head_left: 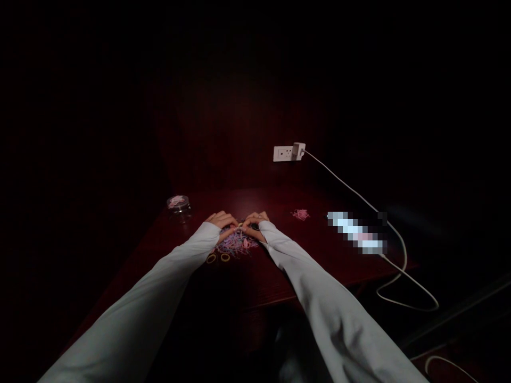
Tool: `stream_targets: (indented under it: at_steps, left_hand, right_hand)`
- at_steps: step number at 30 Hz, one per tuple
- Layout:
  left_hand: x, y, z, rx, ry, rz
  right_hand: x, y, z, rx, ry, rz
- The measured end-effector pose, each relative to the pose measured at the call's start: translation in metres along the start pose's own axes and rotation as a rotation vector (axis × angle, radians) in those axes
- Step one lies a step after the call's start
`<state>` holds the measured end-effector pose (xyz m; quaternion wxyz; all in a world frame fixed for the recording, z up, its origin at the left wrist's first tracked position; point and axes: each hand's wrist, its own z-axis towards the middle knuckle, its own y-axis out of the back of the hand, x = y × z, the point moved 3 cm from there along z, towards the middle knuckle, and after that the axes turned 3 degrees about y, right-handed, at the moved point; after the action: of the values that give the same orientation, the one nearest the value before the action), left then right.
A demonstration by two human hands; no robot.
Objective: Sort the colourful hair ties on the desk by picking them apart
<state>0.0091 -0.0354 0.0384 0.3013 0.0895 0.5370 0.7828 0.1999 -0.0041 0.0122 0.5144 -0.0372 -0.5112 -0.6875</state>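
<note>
Left hand (222,219): fingers curled, closed on a small yellow piece (240,225) at the fingertips.
Right hand (255,220): closed on the same piece from the other side; it is probably steadied between both hands because it is so small.
Strand pile (236,244): purple, blue and pink, spread on the tabletop (275,282) beneath the hands, seemingly for easy reach.
Yellow rings (218,258): two, laid flat on the near side of the pile.
Pink pile (301,214): set apart, right of the hands, perhaps kept separate by colour.
Clear jar (179,210): stood upright at the left, pink showing at its top.
Lit device (355,233): connected by a white cable (346,185) to a wall plug (298,149), presumably for charging.
Writing: none can be read; the screen is pixelated.
</note>
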Motion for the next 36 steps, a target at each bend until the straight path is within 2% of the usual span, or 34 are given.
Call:
stream_targets:
  at_steps: [4,8,12,14,19,22,25,31,36]
  left_hand:
    - [0.005,0.000,-0.001,-0.060,0.031,0.054]
    - [0.007,0.002,-0.003,-0.035,0.027,0.065]
    - [0.003,0.004,-0.004,-0.019,0.067,0.041]
    - [0.000,0.005,-0.004,-0.033,0.105,0.024]
    - [-0.003,0.001,-0.002,-0.045,0.133,0.001]
    - [0.000,-0.004,-0.001,-0.051,0.123,-0.015]
    - [0.004,-0.007,0.000,-0.066,0.126,-0.026]
    - [0.003,-0.004,0.000,-0.073,0.085,-0.085]
    - [0.009,-0.004,0.001,-0.126,0.086,-0.119]
  right_hand:
    - [-0.009,-0.003,0.007,-0.015,-0.086,0.028]
    - [-0.017,-0.006,0.011,-0.065,-0.178,0.053]
    - [-0.011,-0.003,0.007,-0.084,-0.196,0.060]
    - [-0.002,0.000,0.005,-0.045,-0.129,-0.012]
    - [0.021,0.011,0.002,0.015,0.154,-0.244]
    - [0.023,0.013,0.003,0.005,0.265,-0.291]
    - [0.021,0.012,0.004,-0.010,0.307,-0.297]
    - [0.020,0.012,0.003,-0.007,0.256,-0.236]
    - [0.013,0.015,0.002,-0.172,0.057,-0.123]
